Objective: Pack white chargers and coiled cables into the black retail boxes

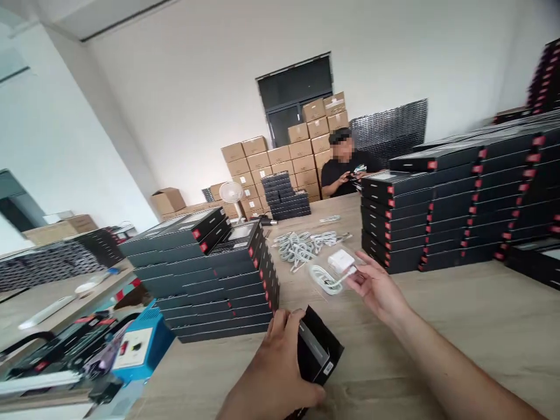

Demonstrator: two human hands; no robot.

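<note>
Left hand: fingers curled around a flat black box, gripping it firmly near the tabletop's near edge.
Right hand: fingers part-open, tips at a clear bag holding a white charger and coiled cable; hold unclear.
Tabletop: stacked black boxes left; loose white cables ahead.

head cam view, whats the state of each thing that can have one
left hand: gripping black box
black box: tilted, held in left hand
right hand: pinching clear bag
clear bag: lifted, holding white charger and coiled cable
loose white cables: heaped on table
black box stack: piled flat
cardboard carton: flaps open
</note>
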